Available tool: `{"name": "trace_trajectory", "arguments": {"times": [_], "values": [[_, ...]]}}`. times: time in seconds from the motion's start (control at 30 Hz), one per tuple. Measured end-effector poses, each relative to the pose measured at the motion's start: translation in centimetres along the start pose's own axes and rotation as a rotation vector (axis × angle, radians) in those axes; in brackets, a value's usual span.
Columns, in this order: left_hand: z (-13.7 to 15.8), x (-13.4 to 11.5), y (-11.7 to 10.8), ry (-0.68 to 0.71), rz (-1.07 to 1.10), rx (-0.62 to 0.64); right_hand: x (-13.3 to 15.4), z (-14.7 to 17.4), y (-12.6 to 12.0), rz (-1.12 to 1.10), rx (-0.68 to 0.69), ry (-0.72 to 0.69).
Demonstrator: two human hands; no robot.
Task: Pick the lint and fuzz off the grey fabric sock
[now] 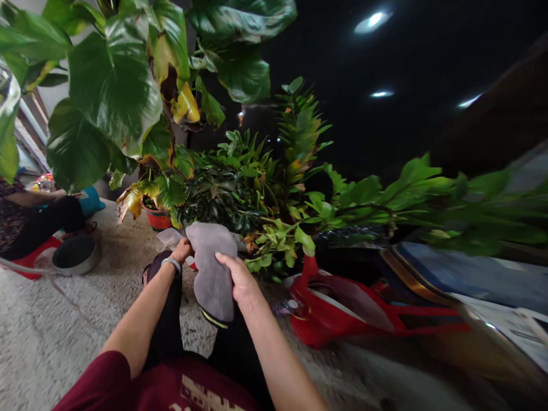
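Note:
In front of my knees, both hands hold a grey plush piece [214, 274] with wavy sides, shaped rather like a stack of insoles. A dark and yellow edge shows along its lower end. My left hand [182, 251] is closed on its upper left edge. On the right side, my right hand [243, 278] grips it with the thumb lying on top and the other fingers hidden underneath. Just behind my left hand lies a pale printed card or packet [169, 237]. A small red and white thing [191, 262] is partly covered by the grey piece.
Leafy plants [222, 182] stand close ahead, one in a red pot [157, 218]. To my right is a red plastic basket [317, 328] with a handle, beside a blue-topped pile [471, 274]. At left, a grey bowl [77, 257] sits near a seated person [25, 222].

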State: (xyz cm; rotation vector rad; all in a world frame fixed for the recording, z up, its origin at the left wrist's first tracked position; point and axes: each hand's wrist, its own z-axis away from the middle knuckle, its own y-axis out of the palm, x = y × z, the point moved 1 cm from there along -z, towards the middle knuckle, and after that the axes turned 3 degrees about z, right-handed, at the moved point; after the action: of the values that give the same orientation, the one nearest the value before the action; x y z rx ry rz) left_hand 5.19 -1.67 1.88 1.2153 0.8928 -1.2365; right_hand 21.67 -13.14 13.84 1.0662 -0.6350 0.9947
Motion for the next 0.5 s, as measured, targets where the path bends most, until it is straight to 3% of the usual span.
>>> {"name": "trace_trajectory", "arguments": {"times": [0.1,0.2,0.3,0.37,0.5], "values": [[-0.3,0.0,-0.2,-0.022,0.035,0.01,-1.2,2.2,-3.0,0.06,-0.07,0.03],[-0.2,-0.3,-0.3,-0.043,0.076,0.065,0.9,3.4,-4.4,0.006,-0.112,-0.033],[0.2,-0.5,-0.4,-0.038,0.082,0.071,4.1,2.2,-2.9,-0.106,-0.117,-0.175],[0.5,-0.6,-0.4,-0.041,0.082,0.067,4.9,0.7,-1.1,-0.147,-0.107,-0.19],[0.5,-0.3,-0.7,-0.019,0.066,0.055,1.6,-0.4,0.3,-0.029,-0.061,0.025]]}}
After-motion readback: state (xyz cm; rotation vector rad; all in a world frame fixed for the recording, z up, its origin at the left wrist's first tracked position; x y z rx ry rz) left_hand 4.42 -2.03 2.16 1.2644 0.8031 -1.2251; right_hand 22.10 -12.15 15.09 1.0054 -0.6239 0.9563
